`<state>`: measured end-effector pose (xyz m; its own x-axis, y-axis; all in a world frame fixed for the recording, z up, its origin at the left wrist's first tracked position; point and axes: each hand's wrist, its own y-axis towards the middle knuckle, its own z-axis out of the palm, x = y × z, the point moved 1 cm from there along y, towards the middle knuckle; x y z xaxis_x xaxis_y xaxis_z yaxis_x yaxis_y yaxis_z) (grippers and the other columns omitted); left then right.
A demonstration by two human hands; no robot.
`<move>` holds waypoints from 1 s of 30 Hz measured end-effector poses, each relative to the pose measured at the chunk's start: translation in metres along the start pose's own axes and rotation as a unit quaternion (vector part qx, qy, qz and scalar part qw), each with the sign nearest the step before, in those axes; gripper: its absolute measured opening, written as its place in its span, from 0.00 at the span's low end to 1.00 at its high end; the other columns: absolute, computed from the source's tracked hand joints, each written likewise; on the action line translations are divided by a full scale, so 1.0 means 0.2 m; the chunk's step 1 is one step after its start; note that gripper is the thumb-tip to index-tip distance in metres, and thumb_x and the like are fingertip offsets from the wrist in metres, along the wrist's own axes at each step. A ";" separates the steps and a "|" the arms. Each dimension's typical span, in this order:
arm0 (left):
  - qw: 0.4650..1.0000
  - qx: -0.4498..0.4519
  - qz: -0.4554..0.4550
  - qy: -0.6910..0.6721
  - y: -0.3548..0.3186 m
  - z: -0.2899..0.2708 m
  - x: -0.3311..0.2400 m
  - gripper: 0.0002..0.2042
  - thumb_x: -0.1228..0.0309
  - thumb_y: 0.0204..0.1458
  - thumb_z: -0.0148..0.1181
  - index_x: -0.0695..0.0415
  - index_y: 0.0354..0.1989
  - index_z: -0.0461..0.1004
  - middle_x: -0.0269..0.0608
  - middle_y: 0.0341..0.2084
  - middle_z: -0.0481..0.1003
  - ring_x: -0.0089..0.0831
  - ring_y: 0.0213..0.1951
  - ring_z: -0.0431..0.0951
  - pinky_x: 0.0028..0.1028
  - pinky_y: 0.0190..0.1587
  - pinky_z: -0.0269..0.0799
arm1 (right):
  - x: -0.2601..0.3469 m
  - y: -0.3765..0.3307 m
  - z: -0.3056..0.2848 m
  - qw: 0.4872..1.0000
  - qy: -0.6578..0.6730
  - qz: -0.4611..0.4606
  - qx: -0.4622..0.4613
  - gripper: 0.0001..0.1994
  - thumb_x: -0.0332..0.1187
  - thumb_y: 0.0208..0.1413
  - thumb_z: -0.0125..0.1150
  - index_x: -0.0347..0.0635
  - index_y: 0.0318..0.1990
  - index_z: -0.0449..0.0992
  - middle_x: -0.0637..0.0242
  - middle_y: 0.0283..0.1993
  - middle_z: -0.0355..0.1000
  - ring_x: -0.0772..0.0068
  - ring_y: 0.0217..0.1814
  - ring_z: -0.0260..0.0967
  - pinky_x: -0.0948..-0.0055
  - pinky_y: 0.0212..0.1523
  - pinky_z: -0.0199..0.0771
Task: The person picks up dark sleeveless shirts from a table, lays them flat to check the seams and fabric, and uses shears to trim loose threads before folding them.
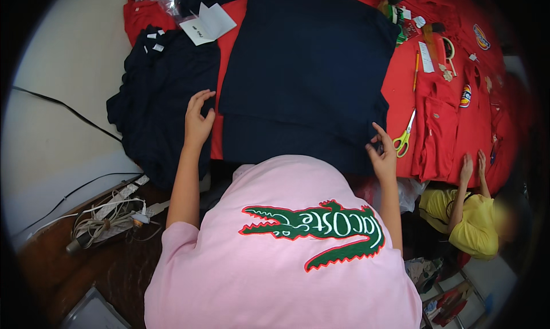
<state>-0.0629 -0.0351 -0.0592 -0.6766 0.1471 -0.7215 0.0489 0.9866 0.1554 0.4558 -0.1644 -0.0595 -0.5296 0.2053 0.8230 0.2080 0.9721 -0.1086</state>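
A navy blue garment point(303, 60) lies spread flat in front of me, with a crease running across its nearer part. My left hand point(199, 116) is raised by its left edge, fingers stretched and nothing in them. Beside that hand, on the left, is a crumpled pile of dark navy clothing point(163, 94). At the garment's lower right edge is my right hand point(385, 151), its thumb and fingers apart and slightly bent. Whether its fingertips touch the cloth I cannot tell. Yellow-handled scissors point(403, 141) rest on red cloth just right of this hand.
Red garments point(438, 128) cover the right side, with a pencil point(416, 71), a tape roll point(448, 54) and small tags among them. A folded white paper point(207, 24) lies at the upper left. Another person in yellow point(472, 223) works at the right. Tangled cables point(109, 217) lie at lower left.
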 end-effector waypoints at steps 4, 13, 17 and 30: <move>0.999 -0.013 -0.006 0.033 -0.18 0.05 0.07 0.29 0.81 0.50 0.63 0.47 0.63 0.78 0.40 0.65 0.70 0.37 0.59 0.77 0.30 0.53 0.75 | 0.05 -0.09 0.28 0.990 -0.113 -0.004 -0.084 0.38 0.24 0.50 0.73 0.52 0.71 0.69 0.66 0.46 0.72 0.67 0.43 0.73 0.70 0.42 0.74; 0.998 -0.060 -0.026 0.022 -0.10 0.17 0.07 0.09 0.79 0.59 0.64 0.56 0.46 0.86 0.41 0.45 0.78 0.38 0.44 0.81 0.33 0.47 0.76 | 0.27 0.09 0.10 0.932 -0.180 -0.224 -0.222 0.16 0.17 0.45 0.64 0.43 0.43 0.80 0.62 0.41 0.77 0.56 0.40 0.78 0.64 0.40 0.79; 0.997 -0.066 -0.031 0.025 -0.11 0.16 0.05 0.08 0.80 0.60 0.63 0.59 0.44 0.86 0.41 0.42 0.77 0.37 0.41 0.81 0.32 0.43 0.77 | 0.16 -0.03 -0.06 0.948 -0.291 -0.091 -0.095 0.14 0.24 0.47 0.67 0.45 0.43 0.81 0.62 0.40 0.77 0.53 0.40 0.78 0.61 0.41 0.78; 0.597 0.549 0.050 -0.583 -0.09 -0.29 -1.04 0.36 0.53 0.60 0.66 0.76 0.65 0.69 0.67 0.65 0.71 0.60 0.69 0.68 0.50 0.70 0.62 | -0.35 0.39 -0.08 0.936 -0.267 -0.027 -0.226 0.28 0.23 0.58 0.61 0.33 0.67 0.68 0.41 0.56 0.72 0.38 0.59 0.72 0.51 0.59 0.72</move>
<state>0.0349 -0.0871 0.1276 0.3096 -0.4739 -0.8244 0.9312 0.3265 0.1620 0.5232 -0.1052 -0.1167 -0.8605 0.3016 0.4105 0.4310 0.8606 0.2713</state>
